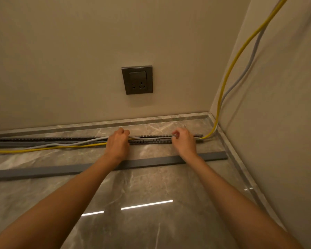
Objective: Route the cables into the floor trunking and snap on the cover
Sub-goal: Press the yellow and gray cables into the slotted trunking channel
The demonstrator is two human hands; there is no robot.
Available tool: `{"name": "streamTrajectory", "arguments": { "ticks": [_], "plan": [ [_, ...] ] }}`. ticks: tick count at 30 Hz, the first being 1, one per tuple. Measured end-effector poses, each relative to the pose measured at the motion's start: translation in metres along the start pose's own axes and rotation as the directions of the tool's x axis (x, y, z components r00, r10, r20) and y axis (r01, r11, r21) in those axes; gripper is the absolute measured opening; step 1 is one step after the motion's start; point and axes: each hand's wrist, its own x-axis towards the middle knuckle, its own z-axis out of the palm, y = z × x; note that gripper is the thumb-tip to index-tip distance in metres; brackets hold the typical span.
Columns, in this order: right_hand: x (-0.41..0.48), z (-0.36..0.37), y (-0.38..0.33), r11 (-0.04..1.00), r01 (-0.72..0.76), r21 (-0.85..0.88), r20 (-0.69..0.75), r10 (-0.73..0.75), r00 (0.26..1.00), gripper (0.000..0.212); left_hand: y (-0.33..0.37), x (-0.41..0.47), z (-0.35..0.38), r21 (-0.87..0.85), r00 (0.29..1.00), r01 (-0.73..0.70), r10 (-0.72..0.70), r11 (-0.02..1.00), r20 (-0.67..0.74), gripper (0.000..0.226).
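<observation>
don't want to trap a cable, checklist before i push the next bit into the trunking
1. Grip on grey cable: left hand and right hand both hold it, ok
2. Yellow cable left of left hand: not ok, on floor outside trunking
3. Both cables enter trunking at its right end: ok
4. Grey cable seated between hands: cannot tell
5. Cover clear of trunking, lying nearer on floor: ok

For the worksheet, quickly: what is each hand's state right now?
Left hand: closed, gripping the cables over the trunking.
Right hand: closed, pinching the grey cable.
</observation>
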Motion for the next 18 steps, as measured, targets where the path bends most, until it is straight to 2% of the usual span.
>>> {"name": "streamTrajectory", "arguments": {
  "ticks": [4, 9, 13, 18],
  "plan": [
    [-0.006, 0.031, -0.03, 0.986, 0.167, -0.02, 0.119, -0.163, 0.979, 0.027, -0.027, 0.001, -0.006, 0.067, 0.998, 0.054, -0.057, 0.996, 0.042, 0.031],
    [-0.006, 0.058, -0.058, 0.977, 0.212, 0.015, 0.171, -0.211, 0.962, 0.029, -0.052, 0.004, -0.015, 0.045, 0.994, 0.063, -0.066, 0.997, 0.092, 0.03],
    [-0.005, 0.076, -0.071, 0.983, 0.179, 0.026, 0.179, -0.181, 0.967, 0.027, -0.069, 0.006, -0.017, -0.074, 0.992, 0.001, 0.009, 0.997, 0.129, 0.033],
    [0.002, 0.088, -0.076, 0.995, 0.065, 0.073, 0.153, -0.076, 0.985, 0.02, -0.079, 0.016, -0.022, -0.132, 0.984, -0.046, 0.067, 0.99, 0.164, 0.026]
  ]
}}
